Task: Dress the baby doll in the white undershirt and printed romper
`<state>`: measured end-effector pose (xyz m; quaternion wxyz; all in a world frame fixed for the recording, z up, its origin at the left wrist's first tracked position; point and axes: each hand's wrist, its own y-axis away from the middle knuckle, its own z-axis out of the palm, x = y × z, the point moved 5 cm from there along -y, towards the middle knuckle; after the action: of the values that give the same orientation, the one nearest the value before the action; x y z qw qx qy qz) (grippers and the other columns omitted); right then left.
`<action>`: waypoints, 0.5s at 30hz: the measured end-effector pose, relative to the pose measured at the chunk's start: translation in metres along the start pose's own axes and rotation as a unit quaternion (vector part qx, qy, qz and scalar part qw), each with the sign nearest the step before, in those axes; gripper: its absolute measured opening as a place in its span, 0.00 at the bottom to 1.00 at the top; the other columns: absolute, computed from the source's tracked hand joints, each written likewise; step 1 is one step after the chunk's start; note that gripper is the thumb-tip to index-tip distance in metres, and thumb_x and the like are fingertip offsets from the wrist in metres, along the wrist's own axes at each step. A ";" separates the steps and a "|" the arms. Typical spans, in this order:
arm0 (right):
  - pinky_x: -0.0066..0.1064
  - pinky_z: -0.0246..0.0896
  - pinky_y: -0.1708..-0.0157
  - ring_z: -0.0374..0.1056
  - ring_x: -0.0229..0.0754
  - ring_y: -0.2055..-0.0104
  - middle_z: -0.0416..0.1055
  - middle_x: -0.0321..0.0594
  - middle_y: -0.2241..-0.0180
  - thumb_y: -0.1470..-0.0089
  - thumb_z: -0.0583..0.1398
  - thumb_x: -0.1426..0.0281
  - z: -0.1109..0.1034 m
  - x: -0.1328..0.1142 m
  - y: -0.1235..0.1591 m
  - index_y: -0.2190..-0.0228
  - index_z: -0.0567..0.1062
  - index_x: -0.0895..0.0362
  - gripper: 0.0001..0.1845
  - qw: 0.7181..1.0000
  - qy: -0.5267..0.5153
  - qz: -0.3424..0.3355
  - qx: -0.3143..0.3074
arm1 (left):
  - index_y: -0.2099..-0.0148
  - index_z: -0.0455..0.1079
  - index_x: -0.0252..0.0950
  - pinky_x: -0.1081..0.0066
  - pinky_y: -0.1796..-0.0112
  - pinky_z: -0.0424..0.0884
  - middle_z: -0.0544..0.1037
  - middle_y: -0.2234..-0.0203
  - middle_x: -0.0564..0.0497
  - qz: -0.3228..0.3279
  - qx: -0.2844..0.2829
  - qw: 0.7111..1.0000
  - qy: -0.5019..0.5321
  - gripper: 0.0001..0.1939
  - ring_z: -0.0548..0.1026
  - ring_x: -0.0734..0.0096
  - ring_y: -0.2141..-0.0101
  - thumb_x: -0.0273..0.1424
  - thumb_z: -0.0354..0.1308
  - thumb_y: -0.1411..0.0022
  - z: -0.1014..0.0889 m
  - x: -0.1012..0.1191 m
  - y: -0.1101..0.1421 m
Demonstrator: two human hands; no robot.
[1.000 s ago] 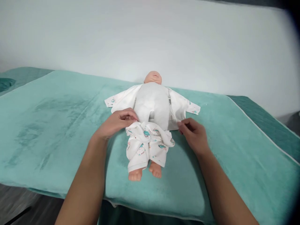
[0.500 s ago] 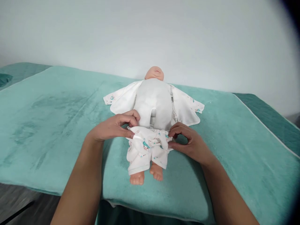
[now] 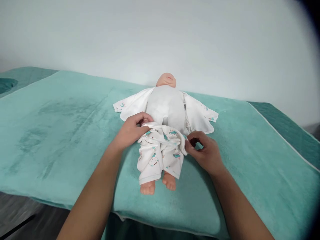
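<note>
A baby doll [image 3: 167, 80] lies on its back, feet toward me. Printed white pants [image 3: 160, 151] cover its legs, with both feet [image 3: 148, 188] showing below the cuffs. My left hand [image 3: 136, 128] pinches the waistband at the doll's hip on the left. On the other side, my right hand [image 3: 203, 150] grips the waistband edge between thumb and fingers, lower than the left. A white shirt [image 3: 197, 113] is spread open around the pale cloth torso [image 3: 166, 101], its sleeves stretched outward.
The doll rests on a green padded bed cover [image 3: 75, 140] that runs to a plain pale wall [image 3: 125, 36]. The bed's front edge is close to me, with dark floor [image 3: 22, 216] at the lower left.
The pants' waistband has moved up the doll's legs toward the torso, mostly on the left side. My left hand has risen with it; the right stays lower, still gripping.
</note>
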<state>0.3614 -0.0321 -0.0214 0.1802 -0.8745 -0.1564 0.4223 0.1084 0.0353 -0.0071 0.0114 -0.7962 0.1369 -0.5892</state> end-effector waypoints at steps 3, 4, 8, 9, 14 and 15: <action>0.27 0.59 0.75 0.65 0.37 0.73 0.69 0.33 0.74 0.45 0.62 0.68 -0.005 0.013 -0.001 0.68 0.69 0.53 0.05 0.997 0.024 0.049 0.058 | 0.70 0.69 0.37 0.74 0.75 0.55 0.67 0.77 0.55 -0.049 -0.052 0.997 0.020 0.05 0.63 0.75 0.75 0.29 0.63 0.49 -0.005 -0.004 0.002; 0.28 0.59 0.74 0.65 0.37 0.73 0.69 0.33 0.73 0.46 0.62 0.68 -0.007 0.017 -0.002 0.68 0.69 0.54 0.05 0.994 0.031 0.067 0.084 | 0.72 0.67 0.37 0.74 0.75 0.53 0.65 0.77 0.56 -0.054 -0.053 0.996 0.037 0.09 0.61 0.76 0.76 0.31 0.65 0.50 -0.007 -0.005 0.003; 0.31 0.62 0.69 0.65 0.38 0.71 0.69 0.34 0.72 0.44 0.61 0.67 -0.002 0.024 -0.008 0.66 0.68 0.54 0.06 0.991 0.015 0.093 0.100 | 0.73 0.64 0.37 0.74 0.74 0.55 0.64 0.75 0.55 -0.033 -0.098 0.989 0.105 0.16 0.61 0.76 0.74 0.33 0.70 0.52 -0.008 -0.004 0.004; 0.31 0.62 0.68 0.65 0.38 0.69 0.69 0.35 0.70 0.43 0.61 0.66 0.001 0.024 -0.009 0.65 0.68 0.54 0.06 0.993 -0.010 0.088 0.079 | 0.73 0.64 0.36 0.73 0.73 0.57 0.65 0.73 0.54 -0.024 -0.133 0.984 0.118 0.16 0.63 0.74 0.73 0.33 0.70 0.52 -0.007 -0.002 0.004; 0.29 0.58 0.69 0.60 0.36 0.68 0.66 0.34 0.68 0.40 0.60 0.62 0.011 0.026 -0.010 0.62 0.70 0.54 0.09 0.978 -0.170 0.105 -0.052 | 0.71 0.65 0.36 0.72 0.69 0.61 0.67 0.71 0.52 -0.018 -0.220 0.966 0.130 0.15 0.65 0.72 0.70 0.35 0.69 0.48 -0.009 -0.003 0.008; 0.29 0.56 0.70 0.59 0.36 0.69 0.65 0.34 0.69 0.40 0.61 0.61 0.012 0.027 -0.008 0.63 0.70 0.54 0.10 0.974 -0.182 0.110 -0.076 | 0.71 0.66 0.35 0.72 0.69 0.60 0.67 0.71 0.53 -0.025 -0.217 0.968 0.125 0.14 0.64 0.73 0.70 0.35 0.69 0.48 -0.010 -0.005 0.008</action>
<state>0.3671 -0.0110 -0.0427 0.0336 -0.8058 -0.1208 0.5788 0.0959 0.0299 -0.0100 -0.1938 -0.7032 0.2416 -0.6400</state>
